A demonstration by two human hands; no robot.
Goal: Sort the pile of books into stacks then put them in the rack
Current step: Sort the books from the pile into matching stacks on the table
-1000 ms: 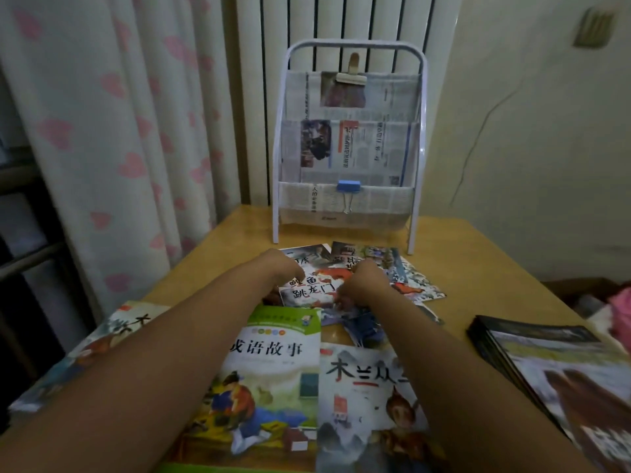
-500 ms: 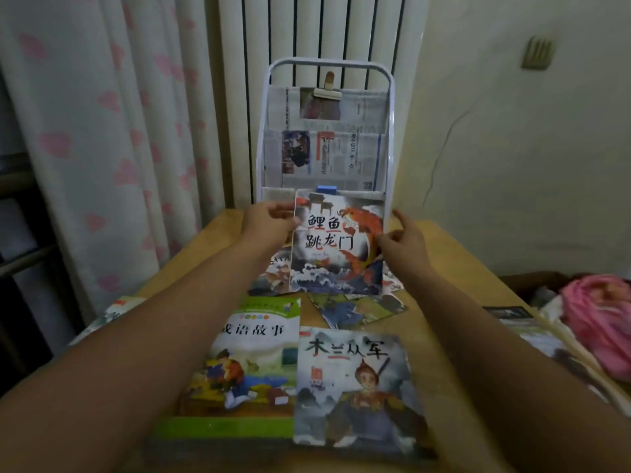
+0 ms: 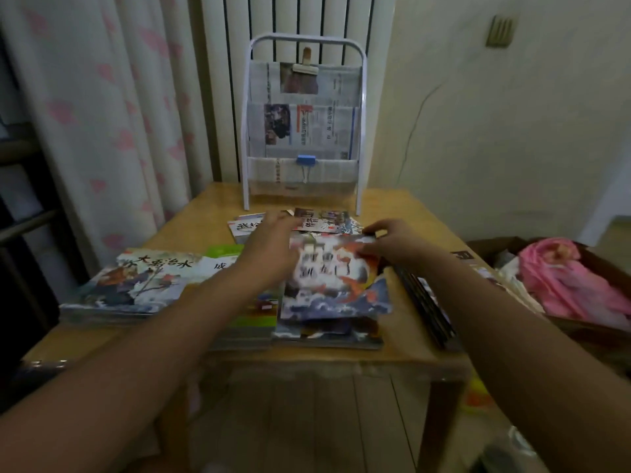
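Lifted upright before the rack a moment ago, the carp book now settles onto the middle stack, pinched by the right hand and gripped by the left hand, so sorting continues.

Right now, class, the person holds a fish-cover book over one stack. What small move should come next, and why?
Probably lower the fish-cover book flat onto the stack under it and let go. The right hand pinches its far corner, the left hand is at its left edge, and it is tilted and blurred above that stack.
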